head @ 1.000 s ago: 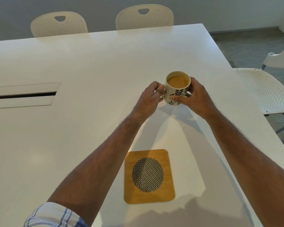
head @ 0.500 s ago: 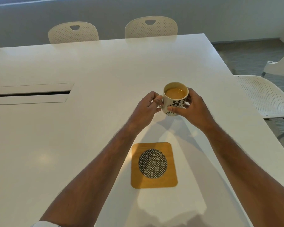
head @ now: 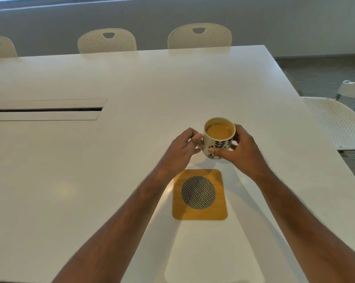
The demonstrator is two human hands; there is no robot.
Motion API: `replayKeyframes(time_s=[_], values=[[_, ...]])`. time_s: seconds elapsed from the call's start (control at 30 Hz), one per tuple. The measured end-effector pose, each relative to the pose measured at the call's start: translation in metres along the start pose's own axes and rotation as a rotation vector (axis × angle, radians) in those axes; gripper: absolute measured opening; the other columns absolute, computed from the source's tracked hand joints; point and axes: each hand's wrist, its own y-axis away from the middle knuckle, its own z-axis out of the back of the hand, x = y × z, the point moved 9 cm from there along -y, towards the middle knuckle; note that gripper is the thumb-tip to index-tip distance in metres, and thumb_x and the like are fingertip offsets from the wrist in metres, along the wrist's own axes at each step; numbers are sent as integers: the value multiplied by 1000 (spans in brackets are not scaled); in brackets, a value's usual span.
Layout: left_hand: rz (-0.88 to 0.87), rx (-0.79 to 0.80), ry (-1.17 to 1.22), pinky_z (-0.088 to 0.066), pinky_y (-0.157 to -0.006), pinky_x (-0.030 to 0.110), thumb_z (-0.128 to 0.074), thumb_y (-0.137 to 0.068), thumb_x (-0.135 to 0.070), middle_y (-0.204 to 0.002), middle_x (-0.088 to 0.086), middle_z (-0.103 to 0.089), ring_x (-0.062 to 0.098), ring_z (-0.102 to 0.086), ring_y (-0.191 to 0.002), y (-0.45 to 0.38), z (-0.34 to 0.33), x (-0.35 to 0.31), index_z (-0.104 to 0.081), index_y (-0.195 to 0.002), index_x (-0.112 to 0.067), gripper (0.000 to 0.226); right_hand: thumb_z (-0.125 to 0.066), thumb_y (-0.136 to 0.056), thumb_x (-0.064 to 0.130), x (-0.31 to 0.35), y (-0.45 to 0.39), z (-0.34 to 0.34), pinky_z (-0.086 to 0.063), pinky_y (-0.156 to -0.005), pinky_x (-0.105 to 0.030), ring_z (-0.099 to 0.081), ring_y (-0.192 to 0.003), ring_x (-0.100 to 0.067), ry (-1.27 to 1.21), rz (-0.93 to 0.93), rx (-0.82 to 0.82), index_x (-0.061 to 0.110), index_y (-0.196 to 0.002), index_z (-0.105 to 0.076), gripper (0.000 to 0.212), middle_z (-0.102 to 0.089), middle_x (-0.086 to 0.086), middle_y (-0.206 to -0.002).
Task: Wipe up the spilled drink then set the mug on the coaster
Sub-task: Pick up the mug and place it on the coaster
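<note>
A cream mug (head: 219, 137) with black leaf prints holds a light brown drink. My left hand (head: 180, 152) grips its handle side, and my right hand (head: 241, 149) wraps its right wall with the thumb across the front. The mug sits just beyond the far edge of a square wooden coaster (head: 199, 194) with a round woven black-and-white centre. Whether the mug touches the white table (head: 131, 88) I cannot tell. No spill or cloth shows.
A cable slot (head: 45, 109) is set in the table at the left. White perforated chairs (head: 200, 36) line the far side, and another chair (head: 336, 123) stands off the right edge, near the table's right edge.
Both hands have brought the mug nearer to me, toward the coaster's far edge. The camera has tilted up, showing more of the far chairs.
</note>
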Motion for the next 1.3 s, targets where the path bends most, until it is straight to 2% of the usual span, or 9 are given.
replayKeyframes(time_s=[0.13,0.23,0.37,0.5,0.63,0.87,0.93,1.07,1.3], values=[[7,10,28,-59,-101,40,-48,-112,-25,-104,6,-74,21,-71,-111,19,5,6,-62,-104,-7,25,-93,-55,60,3,16,-11,-57,-93,-21,-61,-122,0,-41,-30,16,33,-134,-51,93,-64,20,-127],[13,6,27,-60,-100,38,-48,-112,-26,-103,3,-74,20,-72,-111,32,8,11,-62,-103,-8,25,-93,-53,63,3,28,-19,-57,-95,-24,-61,-121,1,-52,-43,26,36,-131,-51,93,-64,24,-123],[20,-9,19,-60,-99,39,-48,-112,-26,-104,2,-74,19,-72,-110,48,11,15,-63,-104,-8,25,-91,-51,71,3,42,-28,-57,-96,-27,-61,-121,0,-54,-58,38,37,-131,-51,97,-64,23,-124],[28,-10,8,-61,-98,43,-48,-112,-26,-102,1,-74,21,-73,-109,61,11,19,-63,-106,-6,25,-91,-50,72,4,54,-34,-57,-94,-24,-60,-121,1,-53,-82,46,41,-130,-50,95,-63,27,-123],[45,-2,46,-60,-93,31,-48,-112,-23,-101,-2,-75,18,-73,-109,74,10,24,-63,-106,-6,23,-91,-48,74,4,65,-38,-59,-89,-19,-60,-119,4,-52,-99,46,44,-127,-49,94,-62,31,-122],[62,-5,23,-60,-95,33,-46,-113,-23,-107,5,-74,22,-71,-113,91,13,31,-63,-106,-9,23,-91,-48,73,-4,81,-50,-61,-96,-37,-61,-125,-12,-13,-139,69,41,-133,-45,102,-61,21,-130],[70,-5,14,-59,-94,29,-46,-113,-22,-109,7,-73,20,-71,-114,95,14,32,-63,-106,-8,23,-92,-49,72,-5,85,-53,-61,-96,-42,-61,-125,-13,-9,-151,75,41,-134,-45,102,-61,20,-131],[74,0,-2,-58,-90,23,-46,-113,-21,-108,6,-74,17,-71,-112,101,15,32,-63,-106,-7,24,-97,-54,61,-8,90,-56,-61,-96,-41,-61,-123,-7,-12,-157,69,44,-132,-45,95,-61,25,-127],[64,6,-14,-58,-90,25,-45,-113,-25,-112,1,-74,18,-71,-115,110,17,38,-65,-106,-12,25,-96,-52,66,-10,98,-62,-60,-97,-42,-60,-123,-6,9,-158,70,46,-130,-43,96,-59,26,-127]])
